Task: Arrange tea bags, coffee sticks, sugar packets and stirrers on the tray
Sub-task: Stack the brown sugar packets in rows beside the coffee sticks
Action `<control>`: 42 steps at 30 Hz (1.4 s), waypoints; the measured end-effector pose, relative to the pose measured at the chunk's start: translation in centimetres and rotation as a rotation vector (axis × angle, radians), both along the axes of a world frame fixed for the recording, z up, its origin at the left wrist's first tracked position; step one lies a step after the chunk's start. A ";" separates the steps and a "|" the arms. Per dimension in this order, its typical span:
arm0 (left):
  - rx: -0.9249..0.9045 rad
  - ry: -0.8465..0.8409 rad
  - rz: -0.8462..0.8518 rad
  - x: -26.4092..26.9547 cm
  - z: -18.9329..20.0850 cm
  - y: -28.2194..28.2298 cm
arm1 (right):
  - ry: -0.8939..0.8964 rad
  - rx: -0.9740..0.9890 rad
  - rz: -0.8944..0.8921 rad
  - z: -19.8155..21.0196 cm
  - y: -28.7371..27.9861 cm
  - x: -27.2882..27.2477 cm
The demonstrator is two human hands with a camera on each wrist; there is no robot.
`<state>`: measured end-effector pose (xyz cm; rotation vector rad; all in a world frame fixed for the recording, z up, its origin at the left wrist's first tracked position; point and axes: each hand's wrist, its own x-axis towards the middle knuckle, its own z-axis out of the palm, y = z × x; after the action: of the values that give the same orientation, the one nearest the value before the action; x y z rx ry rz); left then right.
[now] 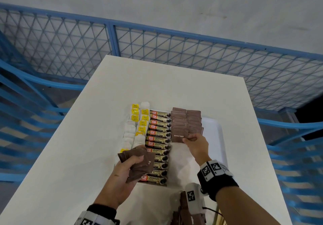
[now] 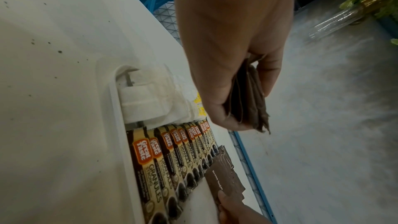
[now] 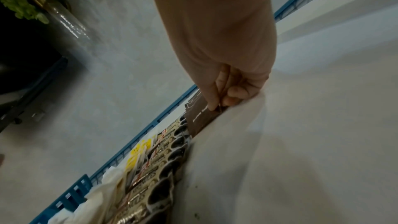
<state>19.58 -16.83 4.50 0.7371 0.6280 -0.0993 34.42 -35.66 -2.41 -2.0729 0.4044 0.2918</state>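
Progress looks good from where I watch: I judge the task a bit more than half done. On the tray [image 1: 220,138] the tea bags [image 1: 138,126] already lie in two columns at the left side, and the coffee sticks [image 1: 159,146] fill one long column just beside them. The sugar packets [image 1: 187,122] form two overlapping columns at the far right part of the tray, but these stop about halfway, so the near part of the tray is bare. I see no stirrers on the tray; some thin sticks at the bottom edge of the head view may be them, but I cannot tell.

My right hand [image 1: 195,142] is closed in a pinch: thumb and fingers hold the near corner of one packet [image 1: 178,135] with the words "Brown Sugar", which lies at the front end of the left sugar column. I think it is being set down there.

My left hand [image 1: 122,170] is curled around a fanned stack [image 1: 139,161] of more brown packets, held above the coffee sticks and the near tea bags, not touching them as far as I can see.
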 end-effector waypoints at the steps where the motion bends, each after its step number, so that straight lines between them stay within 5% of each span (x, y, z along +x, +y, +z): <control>1: 0.004 0.004 0.003 0.1 0.0 -0.1 | -0.015 -0.011 0.009 0.0 0.1 -0.1; 13: 0.091 -0.040 -0.052 -0.1 0.6 -1.0 | -0.235 -0.140 0.168 1.3 1.1 -1.4; 23: 0.123 -0.085 -0.127 -0.7 1.6 -1.8 | 0.074 0.518 0.645 8.7 3.4 -8.3; 37: 0.167 -0.011 -0.167 -1.2 1.0 -2.2 | 0.136 0.621 0.462 8.6 1.5 -8.6; 42: 0.147 0.019 -0.139 -0.9 0.6 -2.2 | 0.177 0.844 0.163 7.0 -0.1 -7.0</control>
<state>18.72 -18.99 5.13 0.9232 0.6066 -0.1899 27.40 -35.79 4.54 -1.2529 0.1642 0.6253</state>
